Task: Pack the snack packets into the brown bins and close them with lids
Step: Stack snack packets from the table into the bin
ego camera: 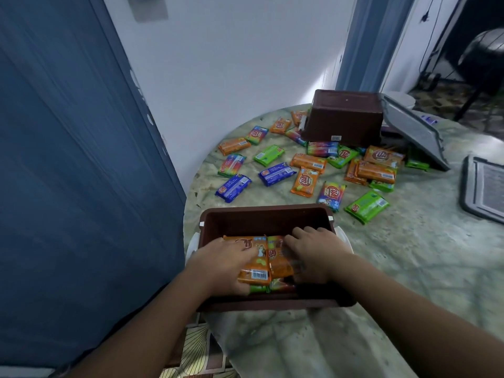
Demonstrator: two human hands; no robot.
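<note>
Brown plastic, the near bin (266, 222), open-topped at the table's (409, 268) front edge, long axis left to right. Inside, orange packets (255, 271) side by side, long axes running away from the body. Left hand (221, 264) curled round the left one; right hand (313, 255) flat-fingered, pressing the right one. Beyond, loose packets (276, 174) strewn at all angles, roughly equally near either hand. Farther back, second bin (345, 115) on its side, grey lids (414, 132) to the right.

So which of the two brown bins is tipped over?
The far brown plastic bin by the wall lies overturned, base showing; the near brown bin under both hands stands upright and open.
</note>
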